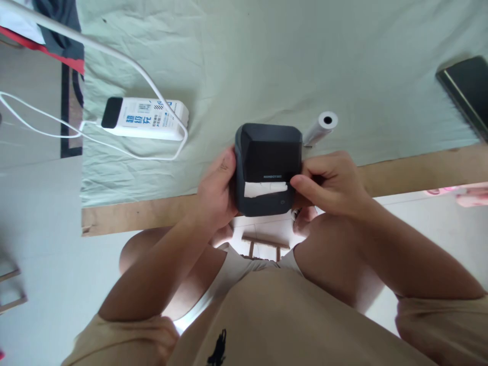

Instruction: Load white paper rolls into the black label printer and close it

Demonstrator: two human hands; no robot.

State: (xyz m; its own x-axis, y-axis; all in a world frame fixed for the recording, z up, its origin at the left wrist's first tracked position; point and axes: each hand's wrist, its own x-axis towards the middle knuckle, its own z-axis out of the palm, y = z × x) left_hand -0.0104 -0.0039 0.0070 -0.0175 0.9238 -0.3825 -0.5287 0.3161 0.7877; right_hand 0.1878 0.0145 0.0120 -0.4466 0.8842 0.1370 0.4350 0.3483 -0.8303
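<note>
A dark grey label printer (272,157) with a glossy black lid is held over the table's front edge. From its slot sticks a torn strip of white paper (266,189). My left hand (218,190) is closed around the printer's left side. On the right side, my right hand (331,183) has its thumb at the right end of the slot, by the lid's lower corner; its other fingers are curled and partly hidden. Just behind the printer's right side lies a roll of white paper (314,133) with a dark hole in its end.
A white power bank (152,118) with blue print lies at the left, with white cables (150,157) looping over it. A dark flat object (467,91) rests at the right edge. Green cloth (247,61) covers the table above its wooden edge (141,216).
</note>
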